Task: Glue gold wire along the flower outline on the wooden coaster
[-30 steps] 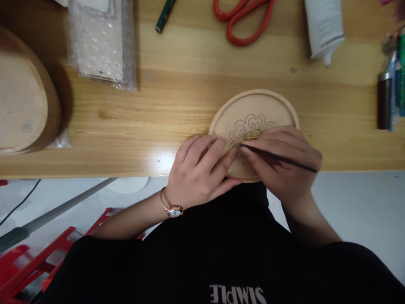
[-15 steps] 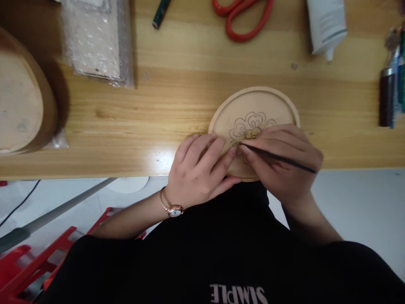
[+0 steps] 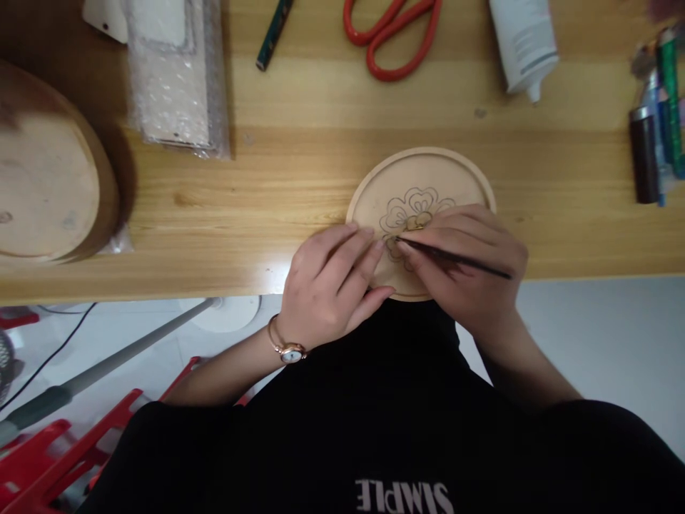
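Note:
A round, shallow wooden plate (image 3: 460, 171) with a raised rim lies at the table's front edge. On it is a dark-lined flower drawing (image 3: 420, 200) with heart-shaped petals and a yellowish centre. My left hand (image 3: 332, 278) grips the plate's left side, its fingertips on the surface and its thumb near the front rim. Between the thumb and fingers of my right hand (image 3: 476, 264) is a slim dark pen-like tool (image 3: 460, 260); whether it is a pencil or a fine brush I cannot tell. Its tip meets a lower-left petal. The drawing's right part is hidden under this hand.
Behind the plate lie red-handled scissors (image 3: 401, 43), a white tube (image 3: 524, 50) and a dark green pencil (image 3: 274, 34). Bubble-wrapped boards (image 3: 176, 86) and a round wooden box (image 3: 58, 171) are at left, several pens (image 3: 645, 153) at right. Red stools (image 3: 85, 457) stand below.
The view has shifted slightly, moving objects on the left rightward and the plate a little left. Both hands keep their places on the plate, with the tool's tip still at the lower-left petal.

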`<state>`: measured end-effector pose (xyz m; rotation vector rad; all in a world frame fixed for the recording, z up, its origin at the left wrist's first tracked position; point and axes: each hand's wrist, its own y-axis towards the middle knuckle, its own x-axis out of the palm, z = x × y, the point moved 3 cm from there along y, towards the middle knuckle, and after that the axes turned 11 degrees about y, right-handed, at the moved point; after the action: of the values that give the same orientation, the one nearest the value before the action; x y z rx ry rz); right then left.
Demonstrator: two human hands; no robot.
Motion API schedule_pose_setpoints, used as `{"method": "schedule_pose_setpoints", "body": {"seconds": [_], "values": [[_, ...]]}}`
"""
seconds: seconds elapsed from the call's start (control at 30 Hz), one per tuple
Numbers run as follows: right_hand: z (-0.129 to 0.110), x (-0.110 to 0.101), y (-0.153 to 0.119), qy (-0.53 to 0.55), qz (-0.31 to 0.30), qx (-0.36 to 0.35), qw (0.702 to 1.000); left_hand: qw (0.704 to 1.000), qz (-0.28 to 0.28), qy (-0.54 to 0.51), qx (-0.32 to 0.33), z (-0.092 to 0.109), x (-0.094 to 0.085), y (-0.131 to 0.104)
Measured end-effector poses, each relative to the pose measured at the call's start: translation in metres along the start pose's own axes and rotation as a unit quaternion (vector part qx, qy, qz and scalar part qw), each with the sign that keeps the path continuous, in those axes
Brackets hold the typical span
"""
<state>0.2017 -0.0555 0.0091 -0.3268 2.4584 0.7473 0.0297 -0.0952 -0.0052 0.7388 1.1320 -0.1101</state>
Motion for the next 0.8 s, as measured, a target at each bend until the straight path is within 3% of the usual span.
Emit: {"method": "schedule_pose_setpoints", "body": {"seconds": [0.4,0.8], "values": [[0.0014,-0.0002,-0.0043,0.009,0.001,0.003,1.000,0.992,-0.023,0.117,0.030,0.0078,0.0023,0.0047],[0.0006,0.0000,-0.0017,-0.001,-0.006,0.001,1.000,0.989,-0.014,0.137,0.057,0.0066,0.0014,0.0053]]}}
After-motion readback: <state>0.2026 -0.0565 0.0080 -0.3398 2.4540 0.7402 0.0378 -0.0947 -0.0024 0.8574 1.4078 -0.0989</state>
